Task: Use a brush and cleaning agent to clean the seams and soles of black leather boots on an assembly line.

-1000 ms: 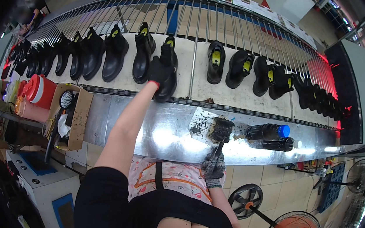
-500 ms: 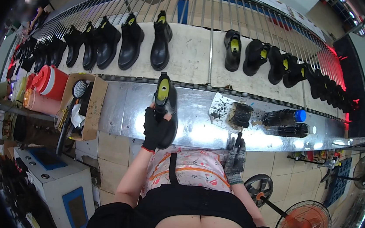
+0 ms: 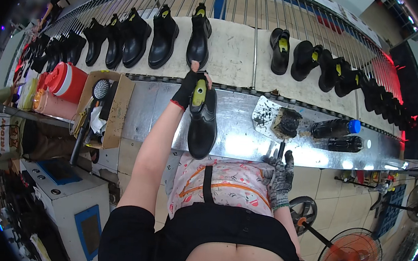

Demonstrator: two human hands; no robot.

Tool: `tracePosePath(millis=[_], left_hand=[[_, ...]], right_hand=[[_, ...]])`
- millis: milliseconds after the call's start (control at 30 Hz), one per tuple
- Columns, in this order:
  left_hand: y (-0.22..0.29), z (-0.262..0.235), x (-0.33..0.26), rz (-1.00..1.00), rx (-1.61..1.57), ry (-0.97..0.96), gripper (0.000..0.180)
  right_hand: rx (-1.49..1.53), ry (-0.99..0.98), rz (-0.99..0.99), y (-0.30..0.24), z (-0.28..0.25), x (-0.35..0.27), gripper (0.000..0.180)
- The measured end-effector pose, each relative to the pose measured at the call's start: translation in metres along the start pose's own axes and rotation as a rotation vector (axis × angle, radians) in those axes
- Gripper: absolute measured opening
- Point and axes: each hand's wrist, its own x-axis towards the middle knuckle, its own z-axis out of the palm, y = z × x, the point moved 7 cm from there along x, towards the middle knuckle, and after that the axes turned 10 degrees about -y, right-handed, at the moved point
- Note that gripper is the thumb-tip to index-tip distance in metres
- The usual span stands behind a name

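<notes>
A black ankle boot with a yellow-green lining stands over the near edge of the metal bench, toe toward me. My left hand, in a black fingerless glove, is closed at the top of its shaft. My right hand, in a grey knitted glove, is at the bench edge to the right. Its fingers are closed round a thin dark stick-like tool; its kind is unclear. Just beyond that tool, a black-stained block rests on a smeared white sheet.
Rows of black boots stand on the pale conveyor beyond the bench. Two dark bottles, one blue-capped and one white-capped, lie right. Left are a cardboard box of brushes and a red jug.
My left hand has shifted from the boot's side up to its shaft top, and the boot sits more upright in view. My right hand and its tool have drawn back from the stained block.
</notes>
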Motion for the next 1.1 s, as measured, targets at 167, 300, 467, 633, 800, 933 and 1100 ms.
tracePosePath(millis=[167, 300, 467, 633, 800, 933, 1100], left_hand=[[0.082, 0.073, -0.019, 0.432, 0.025, -0.009, 0.083], [0.104, 0.118, -0.038, 0.568, 0.162, -0.221, 0.080], [0.117, 0.157, -0.043, 0.558, 0.217, -0.330, 0.079], [0.115, 0.179, -0.043, 0.503, 0.224, -0.451, 0.077], [0.113, 0.180, -0.044, 0.495, 0.222, -0.463, 0.077], [0.111, 0.182, -0.044, 0.466, 0.222, -0.472, 0.077], [0.110, 0.182, -0.045, 0.451, 0.214, -0.444, 0.077]], right_hand=[[0.089, 0.104, -0.052, -0.017, -0.002, -0.012, 0.040], [0.137, -0.039, 0.020, -0.016, 0.003, -0.011, 0.034], [0.239, -0.538, -0.005, -0.062, 0.047, -0.034, 0.044], [-0.889, -0.813, -0.400, -0.150, 0.113, -0.059, 0.052], [-1.441, -0.862, -0.747, -0.158, 0.142, -0.073, 0.049], [-1.507, -0.887, -0.700, -0.159, 0.146, -0.072, 0.051], [-1.479, -0.898, -0.746, -0.158, 0.145, -0.070, 0.053]])
